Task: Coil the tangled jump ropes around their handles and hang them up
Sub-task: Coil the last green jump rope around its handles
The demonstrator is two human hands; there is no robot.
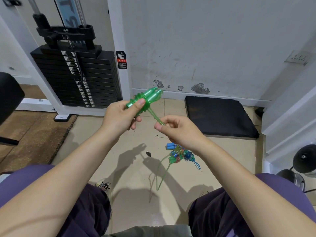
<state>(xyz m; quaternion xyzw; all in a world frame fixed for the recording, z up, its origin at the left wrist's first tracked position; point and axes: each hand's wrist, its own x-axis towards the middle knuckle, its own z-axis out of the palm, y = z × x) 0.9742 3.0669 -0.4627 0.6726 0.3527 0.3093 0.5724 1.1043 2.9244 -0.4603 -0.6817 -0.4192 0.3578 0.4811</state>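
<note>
Black iron comes first: the weight stack [75, 77] in its white frame [118, 48] stands at the far left of the floor, against the scuffed white wall [213, 40]. Beige floor tiles [130, 168] run from that wall back to my knees, and a brown wooden strip of flooring [34, 134] lies along their left edge. A dark foam mat [220, 115] lies flat at the far right of the tiles, its back edge touching the skirting.

My two forearms reach out over the tiles. My left hand [121, 117] is wrapped around the pair of green handles [147, 98], thumb pressed on top, the handles side by side and tilted up to the right. Several turns of green rope [153, 115] are already wound around them just beyond my thumb. From those turns a short stretch of rope runs down to my right hand [179, 129], which pinches it between thumb and curled fingers.

Below my right wrist, on the middle tiles, sits the tangled pile of other ropes [181, 153] with blue handles [170, 146] at its near-left side. A loose green loop [160, 175] trails from the pile toward me. A small dark scrap [148, 154] lies just left of the pile.
</note>
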